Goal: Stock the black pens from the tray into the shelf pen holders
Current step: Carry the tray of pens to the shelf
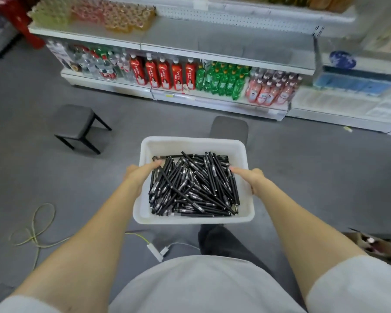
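Beneath the grips, a thin yellow-green cable point(33, 236) loops over the grey floor point(20, 132) to a small white adapter point(156, 251), a likely trip point. The left grip point(137, 175) and right grip point(252, 178) each clasp a side wall of the white plastic tray point(190, 142), thumbs hooked over the rim, fingers hidden below. Between the grips lies a loose heap of slim black pens point(190, 188). They look light, stiff and smooth, apt to roll if the tray tilts, so it is best carried level by both sides. Beyond the left grip stands a dark grey square stool point(76, 123). A second grey stool point(229, 128) stands just behind the tray. Both sit in the path to the white metal shelf point(212, 41) of drink bottles point(167, 73); no pen holders can be made out
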The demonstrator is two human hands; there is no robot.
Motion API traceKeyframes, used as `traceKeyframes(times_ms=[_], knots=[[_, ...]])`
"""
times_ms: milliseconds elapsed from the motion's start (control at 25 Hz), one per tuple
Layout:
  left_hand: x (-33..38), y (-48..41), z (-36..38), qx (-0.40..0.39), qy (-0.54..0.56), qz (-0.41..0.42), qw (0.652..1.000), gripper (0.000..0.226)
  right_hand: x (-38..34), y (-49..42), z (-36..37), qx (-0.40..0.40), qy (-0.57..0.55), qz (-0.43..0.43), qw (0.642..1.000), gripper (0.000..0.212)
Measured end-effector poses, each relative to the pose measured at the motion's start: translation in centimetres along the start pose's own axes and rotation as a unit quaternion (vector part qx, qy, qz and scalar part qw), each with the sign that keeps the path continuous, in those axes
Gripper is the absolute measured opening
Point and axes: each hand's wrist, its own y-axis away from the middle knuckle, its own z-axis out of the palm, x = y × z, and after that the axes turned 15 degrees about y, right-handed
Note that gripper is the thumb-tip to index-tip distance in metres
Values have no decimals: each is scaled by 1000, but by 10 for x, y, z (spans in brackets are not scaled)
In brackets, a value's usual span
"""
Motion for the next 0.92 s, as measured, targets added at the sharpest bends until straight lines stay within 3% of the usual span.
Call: traceKeyframes(times_ms=[200,400,720,800,920], knots=[[88,-39,94,-37,1,11,999,88,-92,-63,-91,30,2,-25,999,92],[146,-98,159,-26,38,-1,999,102,-155,-117,-152,51,0,-43,998,92],[244,-198,264,-57,-9,-4,998,98,-226,-228,-196,49,-24,47,997,90],[273,-240,288,-101,-3,-28,995,103,-257,-270,-206,45,-40,64,996,87],[329,-297,323,-144,-38,-64,987,89,-312,-332,-217,48,-51,75,995,73]])
